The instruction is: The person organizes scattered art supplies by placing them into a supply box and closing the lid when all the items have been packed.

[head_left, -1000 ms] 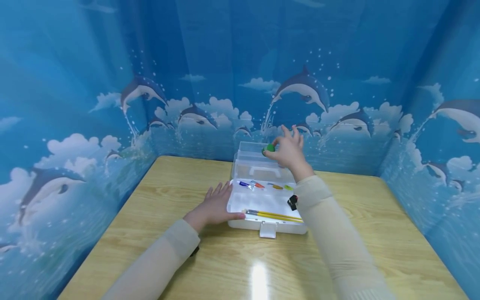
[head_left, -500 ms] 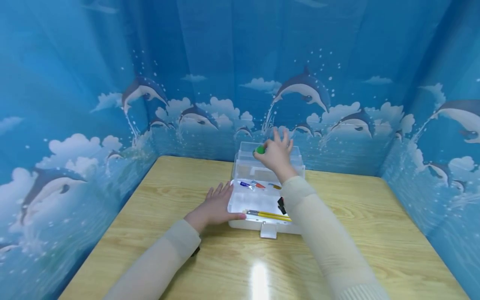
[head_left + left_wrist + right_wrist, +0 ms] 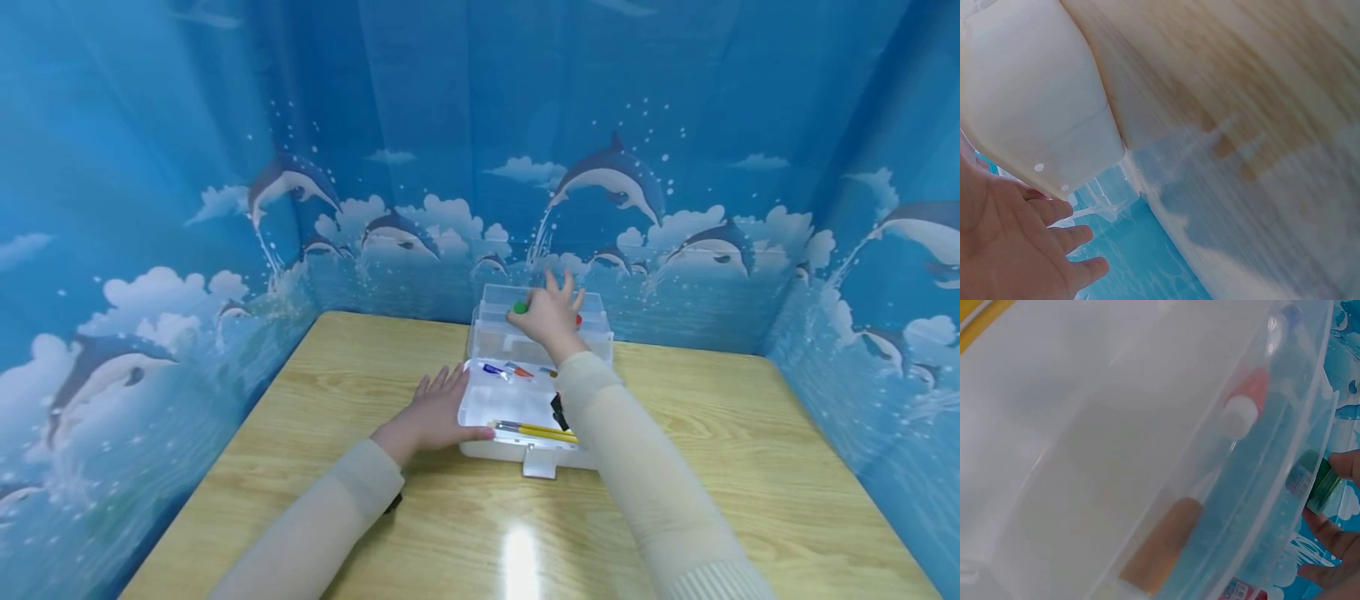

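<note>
My right hand (image 3: 549, 321) pinches a small green-capped jar (image 3: 1324, 486) between thumb and fingertips, over the back tier of a white translucent plastic case (image 3: 487, 450). Part of the jar shows through the tier's clear wall in the right wrist view. A red-capped jar (image 3: 1244, 591) is close by. My left hand (image 3: 431, 417) rests against the case's left side with fingers straight and the thumb at the front corner. Its fingers (image 3: 1072, 237) extend past the case wall in the left wrist view.
In the case lie a purple tube (image 3: 495, 370), a red tube (image 3: 1250, 400), an orange-brown tube (image 3: 1163, 545), yellow paintbrushes (image 3: 540, 431) and a small black item (image 3: 558, 412). A front latch (image 3: 540, 462) hangs down. The wooden table (image 3: 360, 533) meets a dolphin-print curtain (image 3: 420, 167).
My right hand has moved left with the green-capped jar, then slightly down into the back tier. A red spot now shows to its right. My left hand has stayed in place.
</note>
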`<action>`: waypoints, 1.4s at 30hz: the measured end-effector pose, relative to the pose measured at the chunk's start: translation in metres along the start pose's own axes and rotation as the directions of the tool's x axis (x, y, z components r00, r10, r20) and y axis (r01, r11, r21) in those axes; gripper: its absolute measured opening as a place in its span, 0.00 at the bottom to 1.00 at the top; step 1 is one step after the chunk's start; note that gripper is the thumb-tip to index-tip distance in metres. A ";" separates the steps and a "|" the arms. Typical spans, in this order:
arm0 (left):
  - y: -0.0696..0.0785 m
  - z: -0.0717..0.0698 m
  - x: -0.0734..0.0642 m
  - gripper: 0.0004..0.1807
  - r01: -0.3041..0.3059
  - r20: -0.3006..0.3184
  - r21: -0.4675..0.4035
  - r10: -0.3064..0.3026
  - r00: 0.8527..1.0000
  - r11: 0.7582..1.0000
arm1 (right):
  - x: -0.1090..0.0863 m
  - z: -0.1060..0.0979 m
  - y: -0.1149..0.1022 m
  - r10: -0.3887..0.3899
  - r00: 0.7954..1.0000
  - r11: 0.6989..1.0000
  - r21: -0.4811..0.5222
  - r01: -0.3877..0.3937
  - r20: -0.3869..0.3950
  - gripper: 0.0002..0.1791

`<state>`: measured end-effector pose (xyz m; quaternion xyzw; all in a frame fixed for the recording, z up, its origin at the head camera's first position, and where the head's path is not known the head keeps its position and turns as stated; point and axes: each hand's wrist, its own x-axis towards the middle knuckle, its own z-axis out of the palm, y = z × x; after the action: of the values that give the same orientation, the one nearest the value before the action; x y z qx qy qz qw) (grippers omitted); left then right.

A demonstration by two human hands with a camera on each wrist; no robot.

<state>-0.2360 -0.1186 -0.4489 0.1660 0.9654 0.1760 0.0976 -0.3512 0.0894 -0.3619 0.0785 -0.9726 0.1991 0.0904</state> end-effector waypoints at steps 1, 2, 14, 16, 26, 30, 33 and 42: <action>0.000 0.000 0.000 0.70 0.000 0.001 0.002 0.000 1.000 1.000 | 0.000 0.001 0.001 0.002 1.000 1.000 -0.007 -0.002 0.006 0.19; 0.000 0.000 0.000 0.70 0.000 -0.001 0.001 0.000 1.000 1.000 | 0.001 0.001 0.001 0.003 1.000 1.000 -0.011 -0.003 0.014 0.19; 0.002 0.000 -0.001 0.68 0.002 -0.006 0.004 -0.002 1.000 1.000 | 0.003 0.009 0.007 0.020 0.998 1.000 -0.013 -0.019 0.063 0.22; 0.002 -0.001 -0.001 0.68 0.004 -0.003 0.003 -0.004 1.000 1.000 | 0.002 0.008 0.008 0.012 0.998 1.000 -0.011 -0.011 0.068 0.22; 0.004 -0.002 -0.002 0.68 0.015 0.009 0.001 -0.015 1.000 1.000 | 0.000 -0.008 0.011 0.001 0.996 1.000 -0.005 0.000 0.088 0.22; 0.004 -0.003 -0.002 0.67 0.018 0.008 0.000 -0.018 1.000 1.000 | -0.003 -0.017 0.012 -0.011 0.996 1.000 -0.007 0.012 0.091 0.23; 0.004 -0.003 -0.003 0.67 0.018 0.006 0.000 -0.018 1.000 1.000 | -0.005 -0.023 0.014 -0.016 0.995 1.000 -0.007 0.017 0.096 0.22; 0.004 -0.002 -0.003 0.67 0.009 0.000 -0.003 -0.009 1.000 1.000 | -0.014 -0.050 0.028 0.028 0.994 0.999 -0.031 -0.025 0.107 0.23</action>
<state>-0.2331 -0.1171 -0.4450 0.1614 0.9659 0.1769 0.0987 -0.3361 0.1367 -0.3303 0.0749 -0.9799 0.1814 0.0363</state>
